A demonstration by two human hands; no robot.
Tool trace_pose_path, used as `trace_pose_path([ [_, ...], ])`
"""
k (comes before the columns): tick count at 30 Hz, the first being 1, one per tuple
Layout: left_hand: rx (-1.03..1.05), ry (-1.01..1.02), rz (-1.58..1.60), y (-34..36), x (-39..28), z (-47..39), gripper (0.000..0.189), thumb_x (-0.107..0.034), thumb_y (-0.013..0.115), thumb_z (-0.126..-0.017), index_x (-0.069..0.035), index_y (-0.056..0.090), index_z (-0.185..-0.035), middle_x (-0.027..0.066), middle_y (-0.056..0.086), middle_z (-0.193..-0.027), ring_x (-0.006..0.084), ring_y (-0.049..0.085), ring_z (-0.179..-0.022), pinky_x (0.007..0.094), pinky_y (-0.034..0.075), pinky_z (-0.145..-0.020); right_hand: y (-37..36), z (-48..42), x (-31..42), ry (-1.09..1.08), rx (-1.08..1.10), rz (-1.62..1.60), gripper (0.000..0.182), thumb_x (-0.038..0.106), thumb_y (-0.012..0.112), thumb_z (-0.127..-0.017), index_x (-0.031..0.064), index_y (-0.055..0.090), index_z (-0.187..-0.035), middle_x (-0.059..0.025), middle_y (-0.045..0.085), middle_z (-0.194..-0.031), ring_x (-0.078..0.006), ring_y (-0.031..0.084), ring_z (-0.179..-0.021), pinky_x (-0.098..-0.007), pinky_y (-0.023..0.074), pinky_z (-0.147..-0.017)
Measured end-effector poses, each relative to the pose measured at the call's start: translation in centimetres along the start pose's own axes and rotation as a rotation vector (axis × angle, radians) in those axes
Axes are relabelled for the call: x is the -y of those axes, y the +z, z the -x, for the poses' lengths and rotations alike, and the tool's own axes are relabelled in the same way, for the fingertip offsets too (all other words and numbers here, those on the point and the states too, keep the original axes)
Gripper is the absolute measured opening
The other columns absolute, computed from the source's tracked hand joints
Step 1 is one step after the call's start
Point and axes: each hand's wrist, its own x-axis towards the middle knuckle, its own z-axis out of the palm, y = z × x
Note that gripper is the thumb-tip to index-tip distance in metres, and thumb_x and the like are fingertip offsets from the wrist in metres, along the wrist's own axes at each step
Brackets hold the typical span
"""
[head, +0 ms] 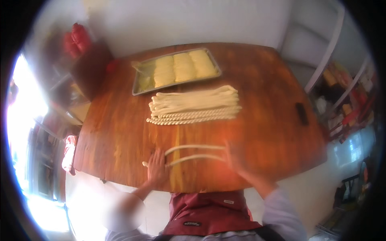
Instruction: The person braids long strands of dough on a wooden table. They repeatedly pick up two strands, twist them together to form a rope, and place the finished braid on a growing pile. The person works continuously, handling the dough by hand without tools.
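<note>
A loop of thin dough rope (194, 147) lies across the near part of the wooden table in two roughly parallel strands. My left hand (157, 165) rests flat over the strands' left ends, and a small dough end sticks out beyond it. At the strands' right ends is my right hand (233, 155), blurred; its fingers' hold cannot be made out. Beyond both hands lies a pile of plain dough strands (193, 99), with several twisted dough ropes (193, 117) along its near side. Behind it, a metal tray (178, 86) holds three blocks of pale dough (184, 67) and a brush-like tool at its left end.
The wooden table (265, 90) has a curved near edge against my red apron (208, 211). A dark flat object (301, 114) lies near its right edge. Red bags (77, 40) stand at the back left; a shelf rack (327, 54) is on the right.
</note>
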Motion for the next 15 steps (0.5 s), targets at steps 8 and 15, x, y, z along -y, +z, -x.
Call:
trace_pose_path([
  [8, -0.087, -0.286, -0.080, 4.3, 1.8, -1.5, 0.063, -0.028, 0.057, -0.087, 0.010, 0.040, -0.135, 0.0277, 0.035, -0.146, 0.0425, 0.030, -0.138, 0.0518, 0.020, -0.115, 0.8, -2.6, -1.5, 0.210, 0.174, -0.074, 0.018, 0.010, 0.060, -0.087, -0.0006, 0.057, -0.101, -0.0264, 0.055, -0.123, -0.0430, 0.050, -0.117, -0.0499, 0.0399, -0.100],
  [15, 0.078, 0.054, 0.084, 1.6, -1.5, 8.1, 0.065, -0.026, 0.062, -0.082, 0.009, 0.042, -0.133, 0.0281, 0.038, -0.143, 0.0434, 0.030, -0.138, 0.0531, 0.020, -0.114, -1.9, 4.0, 0.8, -0.242, 0.063, -0.063, 0.013, 0.010, 0.059, -0.088, 0.0006, 0.053, -0.096, -0.0266, 0.054, -0.124, -0.0444, 0.049, -0.115, -0.0505, 0.0409, -0.096],
])
